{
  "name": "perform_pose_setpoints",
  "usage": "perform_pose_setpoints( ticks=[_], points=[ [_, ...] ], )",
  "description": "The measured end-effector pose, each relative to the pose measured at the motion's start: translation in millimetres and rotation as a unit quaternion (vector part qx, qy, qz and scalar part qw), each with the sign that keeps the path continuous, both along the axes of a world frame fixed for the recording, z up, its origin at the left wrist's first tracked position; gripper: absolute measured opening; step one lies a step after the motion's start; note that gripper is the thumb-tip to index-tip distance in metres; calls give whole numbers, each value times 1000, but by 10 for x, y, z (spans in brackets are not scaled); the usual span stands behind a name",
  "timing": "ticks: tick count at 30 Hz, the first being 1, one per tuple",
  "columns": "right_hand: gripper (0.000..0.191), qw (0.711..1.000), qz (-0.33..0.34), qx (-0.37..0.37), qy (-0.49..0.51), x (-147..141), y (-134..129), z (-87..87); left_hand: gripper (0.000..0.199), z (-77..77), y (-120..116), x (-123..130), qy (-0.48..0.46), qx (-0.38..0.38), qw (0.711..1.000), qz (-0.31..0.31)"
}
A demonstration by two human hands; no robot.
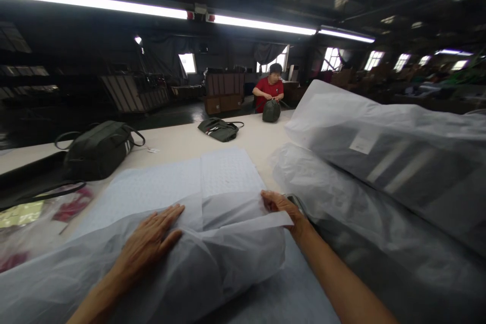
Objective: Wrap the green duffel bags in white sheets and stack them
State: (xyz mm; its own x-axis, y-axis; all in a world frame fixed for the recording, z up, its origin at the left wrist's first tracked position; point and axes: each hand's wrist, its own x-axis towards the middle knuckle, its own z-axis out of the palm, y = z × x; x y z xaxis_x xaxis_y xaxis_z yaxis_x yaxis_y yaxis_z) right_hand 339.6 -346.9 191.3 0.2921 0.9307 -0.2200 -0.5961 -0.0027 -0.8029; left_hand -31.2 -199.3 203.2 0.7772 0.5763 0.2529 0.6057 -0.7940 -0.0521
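Note:
A frosted plastic bag [243,255] with something dark inside lies in front of me, over pale blue quilted sheeting [228,167]. My left hand [155,233] rests flat on top of the bag, its fingers stretched out and the thumb apart. At the bag's right end, my right hand [279,205] has its fingers curled on the edge of the plastic; the thumb is mostly hidden. A strip of the plastic flap [266,221] crosses in front of the right wrist. Beside that wrist sits a small dark object [296,203], partly covered by it.
Packed plastic bags with dark striped bags inside [379,147] are stacked on the right. Dark green bags stand left [100,149] and lie farther back [219,129]. Across the pale table [174,139], a person in a red shirt [261,86] handles another green bag [271,111].

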Motion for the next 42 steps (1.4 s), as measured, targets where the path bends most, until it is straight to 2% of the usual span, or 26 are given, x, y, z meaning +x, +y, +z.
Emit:
perform_pose_setpoints(
  ticks=[2,4,7,8,10,12,14,16,18,20,24,27,30,36,42],
  points=[
    [25,1000,-17,-1,4,158,78,12,62,-4,1,-5,-3,3,1000,-2],
    [27,998,-55,-2,5,355,44,-24,62,-13,5,-7,-11,7,1000,-4],
    [36,991,-131,23,4,561,-274,-192,63,-23,8,-2,-20,10,1000,-7],
    [44,990,-134,43,-1,568,-436,-274,63,-25,8,2,-21,11,1000,-8],
    [68,992,-91,81,-27,459,-775,-444,64,-24,7,13,-21,10,1000,-7],
    [82,993,-13,95,-66,215,-1039,-581,66,-20,8,24,-21,6,1000,-3],
    [78,991,37,75,-105,-73,-1149,-662,68,-15,12,33,-25,0,1000,1],
    [60,989,33,40,-137,-291,-1118,-701,70,-10,20,40,-31,-7,999,0],
    [42,986,-32,-13,-161,-358,-1042,-735,71,-8,31,47,-35,-17,999,-2],
    [38,974,-127,-67,-177,-263,-1033,-781,74,-10,38,58,-36,-25,999,-2],
    [44,925,-285,-129,-215,217,-1316,-837,76,-19,34,90,-38,-36,999,-5],
    [42,890,-336,-161,-263,578,-1531,-803,73,-17,28,104,-53,-44,998,-6],
    [36,881,-313,-191,-300,778,-1535,-790,73,-4,35,106,-76,-53,996,-6],
    [28,901,-211,-242,-291,872,-1283,-946,77,60,39,112,-91,-81,992,-6],
    [33,902,-205,-238,-297,903,-1266,-962,78,89,7,132,-92,-88,992,2]
  ],
)
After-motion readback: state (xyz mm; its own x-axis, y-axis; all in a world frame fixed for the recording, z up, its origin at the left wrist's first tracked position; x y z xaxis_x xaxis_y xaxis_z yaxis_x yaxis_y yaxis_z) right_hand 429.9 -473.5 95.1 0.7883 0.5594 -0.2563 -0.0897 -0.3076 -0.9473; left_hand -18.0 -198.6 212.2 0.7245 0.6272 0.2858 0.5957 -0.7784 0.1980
